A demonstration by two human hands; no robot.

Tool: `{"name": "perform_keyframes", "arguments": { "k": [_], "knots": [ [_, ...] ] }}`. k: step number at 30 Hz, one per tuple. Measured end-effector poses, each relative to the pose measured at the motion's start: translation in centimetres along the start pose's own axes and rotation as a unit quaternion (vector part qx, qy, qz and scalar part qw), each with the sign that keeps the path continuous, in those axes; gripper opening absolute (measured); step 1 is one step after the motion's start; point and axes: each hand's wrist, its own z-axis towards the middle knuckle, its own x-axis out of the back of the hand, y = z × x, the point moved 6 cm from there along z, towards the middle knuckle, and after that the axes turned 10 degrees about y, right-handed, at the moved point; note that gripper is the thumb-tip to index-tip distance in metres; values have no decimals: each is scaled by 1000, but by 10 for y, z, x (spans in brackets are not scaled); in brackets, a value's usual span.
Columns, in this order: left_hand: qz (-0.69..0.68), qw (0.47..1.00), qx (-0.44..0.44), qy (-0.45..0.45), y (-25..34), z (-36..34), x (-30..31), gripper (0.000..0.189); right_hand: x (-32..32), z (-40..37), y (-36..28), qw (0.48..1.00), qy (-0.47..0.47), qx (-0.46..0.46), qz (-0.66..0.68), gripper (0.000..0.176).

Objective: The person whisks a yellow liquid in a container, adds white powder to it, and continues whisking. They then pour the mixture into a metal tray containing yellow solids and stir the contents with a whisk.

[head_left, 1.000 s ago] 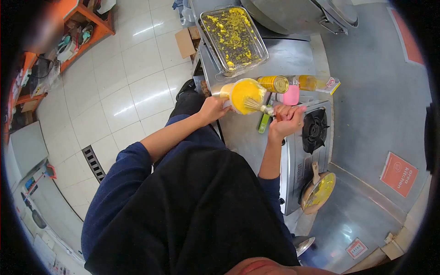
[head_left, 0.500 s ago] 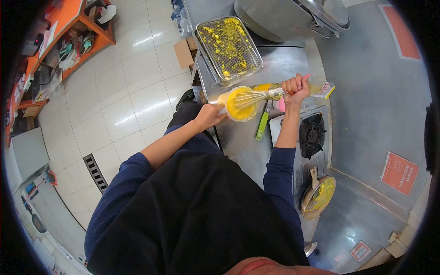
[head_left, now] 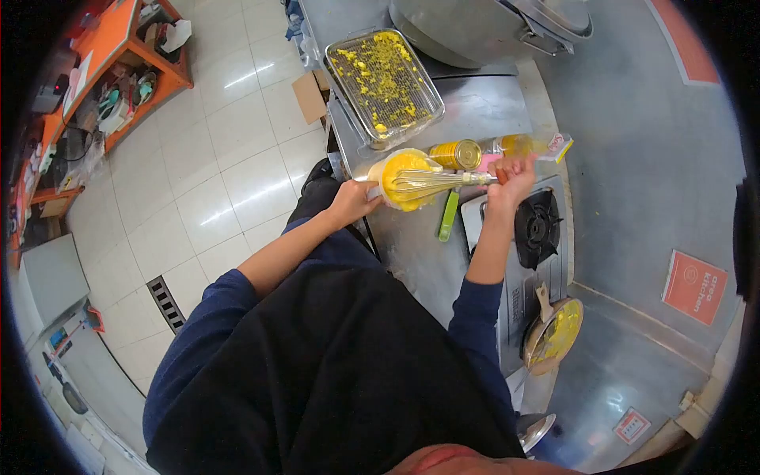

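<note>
My left hand (head_left: pixel 354 203) is closed on the near side of a pale jug (head_left: pixel 376 176), where its handle seems to be. Thick yellow batter (head_left: pixel 405 165) fills the jug and coats its rim. A wire whisk (head_left: pixel 431 181) reaches into the batter with its loops, lying nearly level across the jug's mouth. My right hand (head_left: pixel 514 184) grips the whisk's handle, its fingers wrapped round it. Just beyond the whisk lies a yellow can (head_left: pixel 457 154). A tool with a green handle (head_left: pixel 450 215) rests on the steel counter below the whisk.
A metal tray with a mesh rack (head_left: pixel 384 85), strewn with yellow crumbs, stands beyond the jug. Large grey pots (head_left: pixel 467 36) are behind it. To the right are a gas burner (head_left: pixel 538 228), a batter-smeared pan (head_left: pixel 552 336) and a clear bottle (head_left: pixel 518 146).
My right hand has come down toward me, swinging the whisk's handle with it; the loops stay in the jug. The can shows more fully now. My left hand keeps its hold.
</note>
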Motion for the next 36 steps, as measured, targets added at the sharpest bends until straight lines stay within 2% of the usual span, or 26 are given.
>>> {"name": "perform_keyframes", "arguments": {
  "k": [1,2,3,5,7,9,10,12,13,15,16,17,19,20,25,27,28,30,31,32,33,34,35,36],
  "knots": [
    [3,1000,1,2,0,2,2,24,-9,-15,-13,998,-13,65,10,52],
    [0,1000,13,-7,1,1,2,23,-17,-23,-19,991,-77,110,21,52],
    [-4,1000,23,-17,2,1,2,23,-19,-26,-12,991,-76,109,22,52],
    [-3,1000,12,-10,4,2,3,23,-32,-40,10,975,-129,176,-33,51],
    [-4,1000,0,-1,7,5,2,23,-28,-40,53,949,-130,264,-108,51],
    [18,999,34,-11,5,3,2,16,-34,-47,94,968,-172,167,-74,52],
    [22,999,34,-12,5,2,3,16,-34,-47,95,969,-172,165,-71,52],
    [0,999,39,-1,7,3,5,16,-37,-46,93,984,-118,95,-96,52],
    [2,999,42,-8,6,0,5,16,-36,-49,84,985,-111,91,-95,52],
    [-11,1000,5,0,8,4,5,22,-38,-51,47,988,-49,139,-52,52],
    [-13,1000,6,-7,9,1,3,22,-35,-53,40,987,-49,154,-10,51],
    [-17,1000,12,2,9,2,4,21,-35,-53,46,987,-44,156,-9,51],
    [-20,1000,13,6,9,5,4,21,-24,-47,74,980,49,172,-82,52],
    [-17,1000,9,6,8,5,4,21,-33,-45,86,992,-34,95,-77,49],
    [-18,1000,-9,9,12,2,3,22,-35,-43,51,992,-20,111,-61,50],
    [5,997,72,-25,13,1,2,34,-38,-46,37,988,-30,132,-75,50],
    [7,997,65,-39,20,-1,1,34,-34,-43,41,990,-22,120,-65,50],
    [71,991,108,19,25,-3,9,50,-25,-45,48,990,-7,125,-62,49],
    [72,993,98,5,30,-3,8,50,-21,-45,51,990,-4,125,-67,47],
    [147,985,-35,88,50,-1,18,59,-17,-47,54,993,-9,104,-55,47],
    [213,948,-168,169,68,-5,25,67,-11,-47,55,993,5,108,-46,47],
    [222,933,-234,158,63,-10,14,75,-7,-46,58,993,-4,105,-50,47],
    [219,933,-244,145,65,-9,8,75,-5,-46,61,993,-14,101,-55,47],
    [256,907,-286,171,72,-12,3,77,-1,-46,63,994,-8,100,-40,47]
  ]
}}
